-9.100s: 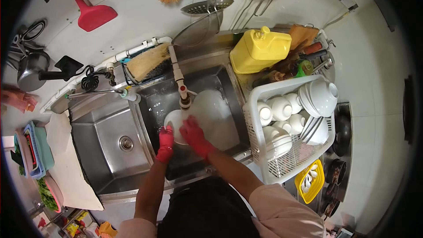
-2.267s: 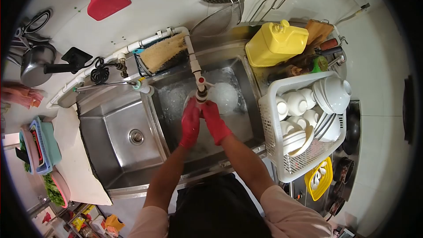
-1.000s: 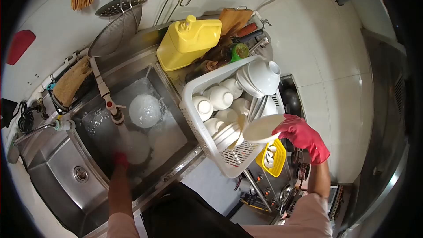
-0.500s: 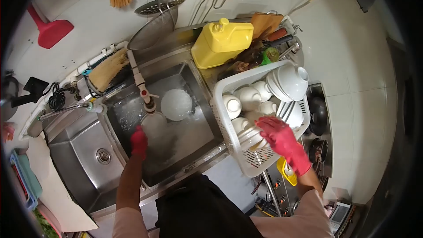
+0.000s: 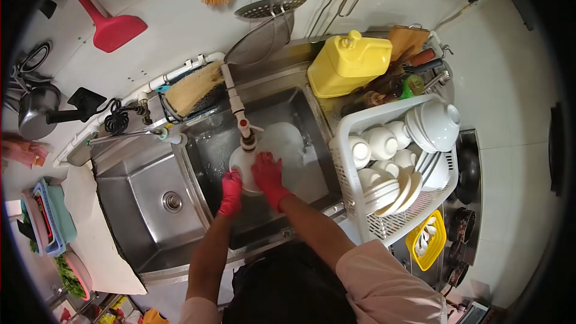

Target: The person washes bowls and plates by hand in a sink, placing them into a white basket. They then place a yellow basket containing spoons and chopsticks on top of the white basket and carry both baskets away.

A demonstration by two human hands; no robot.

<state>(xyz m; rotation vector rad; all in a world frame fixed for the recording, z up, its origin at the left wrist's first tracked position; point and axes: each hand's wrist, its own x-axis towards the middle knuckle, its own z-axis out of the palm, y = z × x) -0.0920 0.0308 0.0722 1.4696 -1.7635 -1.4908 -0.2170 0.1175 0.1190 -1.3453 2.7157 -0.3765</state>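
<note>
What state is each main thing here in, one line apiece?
Plate: held under the tap
Left hand: gloved, gripping the plate's rim
Right hand: gloved, spread on the plate
Tap: flow unclear
Right basin: holding water
Left basin: drain uncovered
Yellow jug: capped, upright
White basket: loaded with bowls and dishes
Yellow basket: holding spoons
Red spatula: hanging

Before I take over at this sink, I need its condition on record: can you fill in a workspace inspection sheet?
Surface: steel double sink; water in right basin.
Job's things: white plate under white tap; second plate in the water; white dish basket holding bowls and plates.
Clutter: yellow jug beyond the dish basket; yellow basket of spoons.
Hands: red-gloved left hand at white plate's left edge, grip unclear; right hand over it, fingers spread.
Cables: black coil by faucet, possibly a cord.
Surroundings: red spatula and mesh strainer hang at wall.
</note>
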